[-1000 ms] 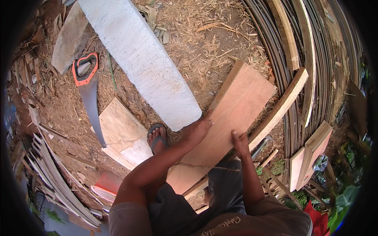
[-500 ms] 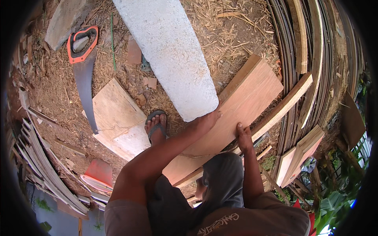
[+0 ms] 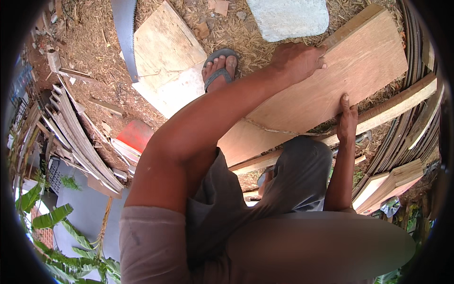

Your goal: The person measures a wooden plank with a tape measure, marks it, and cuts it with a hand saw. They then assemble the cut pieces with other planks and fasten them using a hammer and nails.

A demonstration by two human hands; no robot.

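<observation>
A wide, flat wooden board [image 3: 326,90] with a reddish-brown face slants across in front of me, rising to the right. My left hand [image 3: 300,60] is closed over its far edge, the thumb along the face. At the near edge, my right hand [image 3: 348,116] grips with its thumb on top; its other fingers are hidden beneath. A rough, bark-like line crosses the panel's lower part near my bent knee. Beyond my left hand lies the end of a pale grey slab [image 3: 288,19].
To the left are a paler board [image 3: 163,57], a handsaw blade [image 3: 125,38] and a red object [image 3: 135,135]. My sandalled foot [image 3: 221,68] stands beside the paler board. A long timber [image 3: 397,106] and stacked strips [image 3: 411,128] lie right; more slats [image 3: 82,137] lie left.
The view has shifted, so the slab, saw and board appear higher and farther right. Both hands keep their hold on the board. The saw's handle has left the picture.
</observation>
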